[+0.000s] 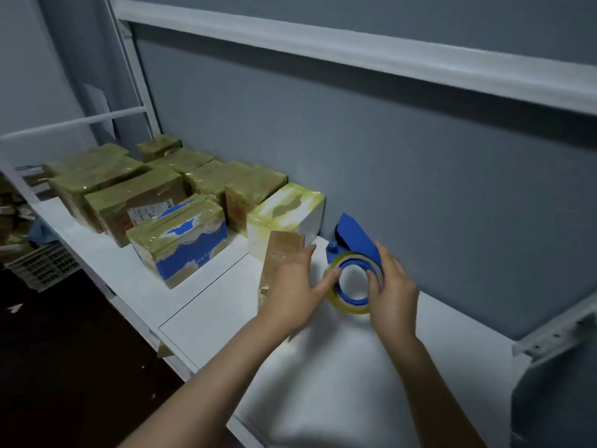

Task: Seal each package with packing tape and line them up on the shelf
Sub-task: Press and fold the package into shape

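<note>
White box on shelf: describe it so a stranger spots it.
On the white shelf, follow the row of taped packages to its right-hand end. The white box stands there, beside the blue tape dispenser; its neighbours are brown or blue-printed.

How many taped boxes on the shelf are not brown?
2: a blue-and-white box at the front of the group, and a white box at its right end beside the blue tape dispenser. Others may hide behind.
</note>
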